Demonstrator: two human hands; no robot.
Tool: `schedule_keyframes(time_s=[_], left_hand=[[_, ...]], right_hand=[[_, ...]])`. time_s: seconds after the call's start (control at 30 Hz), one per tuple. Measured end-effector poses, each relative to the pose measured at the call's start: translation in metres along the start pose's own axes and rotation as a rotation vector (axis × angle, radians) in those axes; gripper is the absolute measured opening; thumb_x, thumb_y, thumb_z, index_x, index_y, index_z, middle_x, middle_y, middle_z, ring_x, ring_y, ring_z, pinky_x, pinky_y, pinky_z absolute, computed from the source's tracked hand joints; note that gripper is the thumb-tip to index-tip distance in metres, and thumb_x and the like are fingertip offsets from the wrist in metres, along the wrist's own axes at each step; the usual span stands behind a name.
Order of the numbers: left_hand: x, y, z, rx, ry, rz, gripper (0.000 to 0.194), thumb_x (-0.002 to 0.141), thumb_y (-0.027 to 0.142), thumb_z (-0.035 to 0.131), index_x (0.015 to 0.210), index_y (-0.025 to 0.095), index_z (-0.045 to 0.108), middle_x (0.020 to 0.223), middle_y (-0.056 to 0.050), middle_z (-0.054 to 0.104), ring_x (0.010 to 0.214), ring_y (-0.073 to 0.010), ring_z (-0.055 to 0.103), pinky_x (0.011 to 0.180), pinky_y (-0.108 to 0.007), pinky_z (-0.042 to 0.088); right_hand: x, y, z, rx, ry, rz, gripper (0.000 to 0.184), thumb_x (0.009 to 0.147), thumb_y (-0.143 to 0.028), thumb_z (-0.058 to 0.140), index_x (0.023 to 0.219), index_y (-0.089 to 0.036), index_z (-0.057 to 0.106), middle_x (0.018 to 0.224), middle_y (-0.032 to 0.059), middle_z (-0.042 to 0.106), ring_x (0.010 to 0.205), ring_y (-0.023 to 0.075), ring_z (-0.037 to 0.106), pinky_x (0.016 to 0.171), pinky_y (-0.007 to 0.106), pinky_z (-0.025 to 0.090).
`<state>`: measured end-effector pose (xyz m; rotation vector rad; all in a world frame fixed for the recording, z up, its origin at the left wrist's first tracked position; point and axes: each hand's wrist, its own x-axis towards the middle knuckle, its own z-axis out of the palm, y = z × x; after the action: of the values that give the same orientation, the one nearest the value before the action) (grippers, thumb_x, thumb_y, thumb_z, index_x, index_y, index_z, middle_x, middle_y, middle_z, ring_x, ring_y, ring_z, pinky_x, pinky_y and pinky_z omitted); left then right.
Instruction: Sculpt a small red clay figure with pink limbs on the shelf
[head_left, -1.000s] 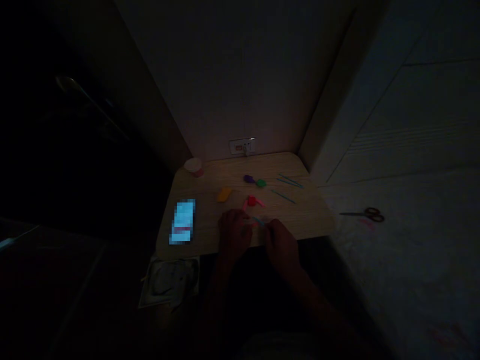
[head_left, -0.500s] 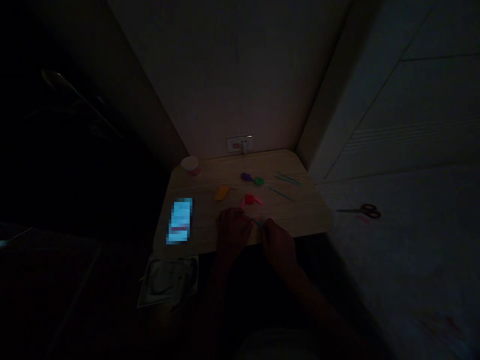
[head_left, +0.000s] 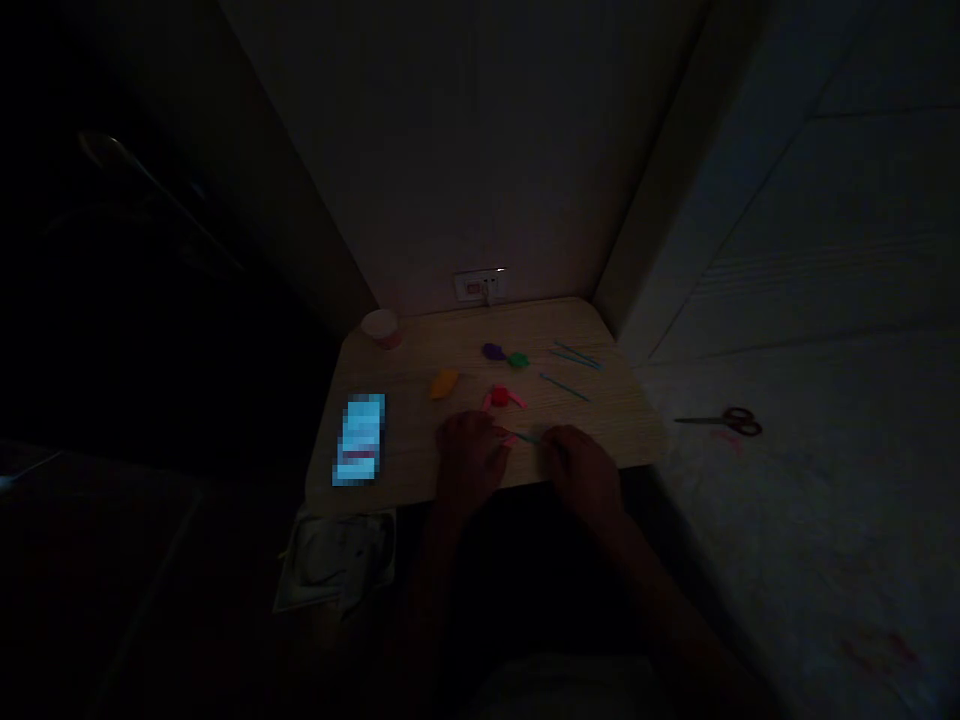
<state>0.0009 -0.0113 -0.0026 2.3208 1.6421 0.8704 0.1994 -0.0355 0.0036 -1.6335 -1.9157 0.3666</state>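
In the dim head view my left hand point(head_left: 471, 450) is closed at the front of the small wooden table point(head_left: 405, 440). A pink piece point(head_left: 511, 439) shows at its fingertips. To its right, my right hand point(head_left: 585, 465) is closed on a thin blue-green stick point(head_left: 528, 438), whose far end meets the pink piece. Whether the two are joined I cannot tell. Just beyond my left hand lies a red piece point(head_left: 500, 397) with pink strips at its sides. An orange piece point(head_left: 444, 384) sits to the left of that.
Several blue-green sticks point(head_left: 564, 386) lie at the table's right. Purple point(head_left: 493, 352) and green point(head_left: 518, 360) pieces lie further back. A cup point(head_left: 382, 328) stands back left, a lit phone point(head_left: 360, 440) front left. Scissors point(head_left: 720, 421) rest on the pale surface at right.
My right hand has moved a little to the right and turned flatter, and more of the stick shows between the hands. My left hand has stayed almost in place.
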Motion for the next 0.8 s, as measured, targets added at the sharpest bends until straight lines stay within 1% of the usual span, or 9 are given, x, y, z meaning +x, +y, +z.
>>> schedule_keyframes(time_s=[0.07, 0.13, 0.23, 0.33, 0.47, 0.6, 0.8], left_hand=[[0.0, 0.001, -0.001, -0.004, -0.024, 0.036, 0.024, 0.088, 0.026, 0.071, 0.111, 0.029, 0.075, 0.128, -0.007, 0.065, 0.122, -0.031, 0.053, 0.11, -0.054, 0.039], [-0.001, 0.001, -0.002, -0.013, -0.039, 0.061, 0.03, 0.086, 0.023, 0.07, 0.114, 0.03, 0.075, 0.133, -0.007, 0.063, 0.125, -0.0315, 0.051, 0.111, -0.055, 0.037], [-0.001, 0.0, -0.002, -0.034, -0.046, 0.06, 0.029, 0.085, 0.021, 0.07, 0.111, 0.031, 0.077, 0.135, -0.006, 0.063, 0.127, -0.0312, 0.05, 0.112, -0.055, 0.037], [0.0, -0.002, -0.002, -0.05, -0.063, 0.06, 0.028, 0.085, 0.02, 0.07, 0.109, 0.032, 0.078, 0.136, -0.005, 0.063, 0.129, -0.0308, 0.05, 0.112, -0.055, 0.036], [0.0, -0.004, -0.001, -0.067, -0.067, 0.067, 0.031, 0.083, 0.018, 0.07, 0.109, 0.034, 0.078, 0.137, -0.004, 0.063, 0.128, -0.03, 0.051, 0.113, -0.054, 0.036], [0.0, -0.004, -0.001, -0.078, -0.064, 0.053, 0.032, 0.084, 0.017, 0.069, 0.11, 0.034, 0.078, 0.138, -0.004, 0.062, 0.13, -0.0299, 0.05, 0.113, -0.053, 0.037], [0.0, -0.005, -0.002, -0.084, -0.094, 0.05, 0.032, 0.084, 0.016, 0.069, 0.109, 0.034, 0.078, 0.138, -0.003, 0.062, 0.13, -0.0296, 0.049, 0.113, -0.053, 0.037]], right_hand=[[0.007, 0.015, -0.006, -0.005, -0.07, -0.126, 0.019, 0.101, -0.022, 0.053, 0.097, -0.019, 0.072, 0.097, 0.0091, 0.072, 0.092, 0.024, 0.065, 0.083, 0.034, 0.045], [0.016, 0.026, -0.009, -0.028, -0.111, -0.203, 0.02, 0.101, -0.022, 0.055, 0.096, -0.019, 0.074, 0.098, 0.0096, 0.072, 0.093, 0.0243, 0.064, 0.085, 0.036, 0.045], [0.027, 0.036, -0.007, -0.001, -0.151, -0.282, 0.017, 0.099, -0.021, 0.058, 0.098, -0.019, 0.075, 0.1, 0.01, 0.072, 0.095, 0.0239, 0.063, 0.088, 0.036, 0.047], [0.035, 0.039, -0.002, 0.017, -0.173, -0.337, 0.017, 0.098, -0.022, 0.06, 0.095, -0.02, 0.076, 0.098, 0.0102, 0.071, 0.094, 0.0237, 0.062, 0.088, 0.036, 0.048], [0.041, 0.038, 0.003, 0.017, -0.158, -0.359, 0.022, 0.1, -0.023, 0.057, 0.09, -0.02, 0.076, 0.095, 0.0097, 0.069, 0.092, 0.0227, 0.061, 0.087, 0.035, 0.048], [0.046, 0.037, 0.004, 0.013, -0.177, -0.37, 0.024, 0.1, -0.024, 0.057, 0.084, -0.02, 0.074, 0.091, 0.0088, 0.067, 0.09, 0.0223, 0.06, 0.085, 0.034, 0.048], [0.045, 0.036, 0.007, 0.032, -0.15, -0.329, 0.019, 0.098, -0.02, 0.059, 0.086, -0.019, 0.074, 0.094, 0.0094, 0.068, 0.093, 0.0228, 0.062, 0.086, 0.034, 0.049]])
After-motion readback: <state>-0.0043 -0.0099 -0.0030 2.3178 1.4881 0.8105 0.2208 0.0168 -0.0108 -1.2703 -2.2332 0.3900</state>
